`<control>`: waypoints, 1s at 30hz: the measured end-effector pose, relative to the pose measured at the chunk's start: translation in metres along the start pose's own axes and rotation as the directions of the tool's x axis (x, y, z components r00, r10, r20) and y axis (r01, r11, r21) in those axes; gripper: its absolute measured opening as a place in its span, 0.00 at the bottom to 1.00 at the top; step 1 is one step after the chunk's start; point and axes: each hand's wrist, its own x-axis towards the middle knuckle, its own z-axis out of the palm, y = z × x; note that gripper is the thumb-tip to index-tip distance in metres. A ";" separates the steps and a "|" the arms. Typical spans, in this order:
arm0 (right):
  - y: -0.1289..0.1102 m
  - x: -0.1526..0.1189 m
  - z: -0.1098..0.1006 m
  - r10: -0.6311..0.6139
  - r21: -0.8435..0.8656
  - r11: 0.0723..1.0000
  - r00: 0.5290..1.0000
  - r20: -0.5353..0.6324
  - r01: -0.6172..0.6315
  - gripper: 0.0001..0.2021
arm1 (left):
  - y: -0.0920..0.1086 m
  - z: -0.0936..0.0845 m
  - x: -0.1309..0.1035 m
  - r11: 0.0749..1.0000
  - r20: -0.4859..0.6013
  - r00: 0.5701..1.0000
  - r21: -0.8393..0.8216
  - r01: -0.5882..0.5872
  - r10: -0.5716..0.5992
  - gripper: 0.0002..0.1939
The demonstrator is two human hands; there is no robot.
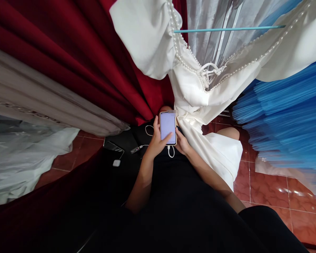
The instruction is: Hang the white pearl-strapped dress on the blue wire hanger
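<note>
Handheld phone with cable and surrounding garments. The phone (168,121) lies central, above the wearer's lap, its pale lit screen facing up. The left hand (156,143) closes on its left edge, the thumb crossing the lower screen; the right hand (183,142) supports the lower right edge — the grip of both is clamped on the phone, though any fingers behind it are hidden. A white cable (171,154) enters the bottom edge and loops beneath. Beside the left forearm, a white plug (141,146) meets a small grey piece (135,150) on a black surface (131,137); farther left lies a white block (116,163). Whether these leads join the phone's cable cannot be told

Farther out, a bead-edged white dress (191,91) hangs ahead under a light blue bar (226,29), its skirt falling beside the right hand. Red cloth (116,66) and pale grey cloth (42,82) hang to the left, blue tulle (287,116) to the right, over a red tiled floor (265,182)

Likely faults: a forearm catching the slack loop could tug the plug loose or strain the port; reaching far with the left thumb could loosen that hold and tip the phone — the right hand then bearing most of the weight; a sideways elbow could drag the skirt
</note>
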 end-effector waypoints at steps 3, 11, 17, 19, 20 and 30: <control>-0.003 -0.001 0.000 0.002 0.007 1.000 1.000 0.005 -0.002 0.27 | -0.028 -0.014 0.010 0.991 -0.043 0.993 0.064 0.114 -0.111 0.31; -0.009 -0.004 0.003 -0.021 -0.004 1.000 0.999 0.032 0.021 0.28 | -0.100 -0.047 0.005 0.896 -0.094 0.954 0.328 0.299 -0.284 0.12; -0.002 0.005 0.006 -0.086 -0.022 0.996 0.996 -0.012 0.085 0.25 | -0.091 -0.078 -0.027 0.813 -0.002 0.862 0.332 0.479 -0.507 0.15; 0.002 0.011 0.007 -0.117 -0.040 0.993 0.992 -0.038 0.115 0.22 | -0.074 -0.092 -0.040 0.764 0.075 0.792 0.333 0.552 -0.605 0.17; 0.004 0.016 0.007 -0.123 -0.052 0.991 0.991 -0.046 0.120 0.20 | -0.064 -0.100 -0.047 0.738 0.113 0.753 0.338 0.584 -0.648 0.19; 0.051 0.105 0.033 0.077 -0.270 0.955 0.980 -0.182 -0.125 0.21 | 0.070 -0.175 -0.097 0.624 -0.045 0.715 0.451 0.638 -0.698 0.26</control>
